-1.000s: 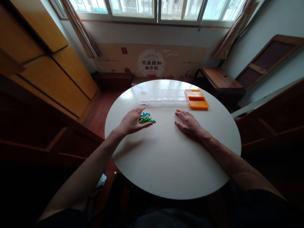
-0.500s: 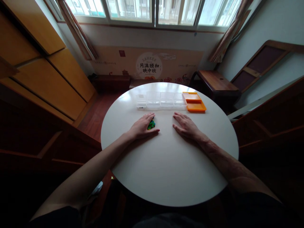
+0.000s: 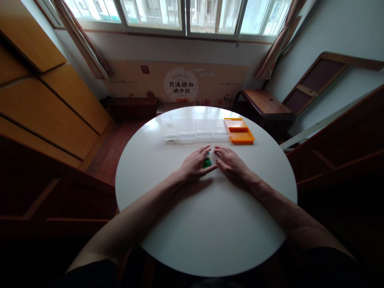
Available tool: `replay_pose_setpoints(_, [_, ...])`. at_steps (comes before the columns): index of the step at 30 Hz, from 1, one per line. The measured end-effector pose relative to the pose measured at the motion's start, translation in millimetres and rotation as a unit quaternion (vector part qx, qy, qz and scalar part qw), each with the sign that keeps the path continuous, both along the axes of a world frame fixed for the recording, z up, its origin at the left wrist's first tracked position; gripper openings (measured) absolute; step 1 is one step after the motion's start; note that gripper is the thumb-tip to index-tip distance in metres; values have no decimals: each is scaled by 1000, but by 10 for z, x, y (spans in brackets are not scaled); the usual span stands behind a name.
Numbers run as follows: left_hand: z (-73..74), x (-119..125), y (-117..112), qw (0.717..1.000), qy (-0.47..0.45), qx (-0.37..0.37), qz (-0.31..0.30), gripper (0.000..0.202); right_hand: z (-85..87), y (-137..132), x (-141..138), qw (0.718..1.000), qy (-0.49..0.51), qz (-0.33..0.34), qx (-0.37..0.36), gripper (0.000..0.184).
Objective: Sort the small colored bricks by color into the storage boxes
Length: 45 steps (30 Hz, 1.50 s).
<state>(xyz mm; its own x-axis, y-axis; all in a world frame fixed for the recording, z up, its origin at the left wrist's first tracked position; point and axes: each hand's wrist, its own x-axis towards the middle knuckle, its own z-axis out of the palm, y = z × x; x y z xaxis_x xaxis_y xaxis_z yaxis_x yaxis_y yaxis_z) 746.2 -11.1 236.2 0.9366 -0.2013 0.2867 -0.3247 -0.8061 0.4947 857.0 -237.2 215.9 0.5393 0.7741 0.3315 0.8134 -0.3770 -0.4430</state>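
A small pile of green pieces with some blue and yellow (image 3: 207, 163) lies on the round white table (image 3: 207, 224); the kind of piece is too small to tell. My left hand (image 3: 195, 164) curves around the pile's left side, its thumb apart from the fingers, covering part of it. Just right of the pile rests my right hand (image 3: 231, 163), low over the tabletop with fingers apart and nothing visible in it. The fingertips of both hands point toward each other with a narrow gap between.
Beyond the hands stand clear plastic compartment boxes (image 3: 195, 132) in a row, with an orange divided tray (image 3: 241, 137) at their right end. Past the table's far edge is a wooden stool (image 3: 267, 102), and wooden cabinets (image 3: 57, 100) line the left.
My left hand has moved right, bringing the pile of small pieces close to my right hand. The gap between the hands has narrowed. The view has shifted slightly.
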Motion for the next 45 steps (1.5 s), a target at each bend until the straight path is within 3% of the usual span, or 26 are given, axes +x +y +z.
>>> replay_pose_setpoints(4, [127,-40,202,998,-38,-11,38,68,58,-21,-5,999,39,-7,30,48])
replay_pose_setpoints(9, [219,-30,610,987,-88,-7,134,55,246,-48,175,999,23,-29,32,43])
replay_pose_setpoints(13, [147,18,865,969,-93,36,224,48,323,-35,507,995,-55,-71,40,40])
replay_pose_setpoints(17, [-16,62,982,962,-63,67,258,56,233,-10,712,984,-90,-128,79,38])
replay_pose_setpoints(20, [-73,69,973,963,-59,68,255,58,148,-2,680,987,-88,-112,77,36])
replay_pose_setpoints(23, [-10,26,897,970,-86,51,222,56,144,8,538,995,-63,-37,63,33])
replay_pose_setpoints(27, [160,-82,801,997,-63,-3,36,52,254,53,312,994,1,90,58,33])
replay_pose_setpoints(29, [207,-118,789,999,-21,-14,-47,65,311,82,226,987,26,147,58,40])
replay_pose_setpoints(31, [205,-120,799,997,9,-4,-81,84,338,110,170,981,35,184,47,54])
replay_pose_setpoints(34, [138,-78,828,996,20,36,-73,101,307,149,140,980,22,198,11,77])
replay_pose_setpoints(37, [65,-35,833,997,19,59,-53,98,225,185,151,980,0,199,-26,86])
replay_pose_setpoints(40, [23,-16,789,997,15,70,-29,87,159,218,172,980,-19,195,-31,80])
replay_pose_setpoints(45, [20,56,658,994,-7,105,-4,64,119,240,222,981,-30,192,-2,55])
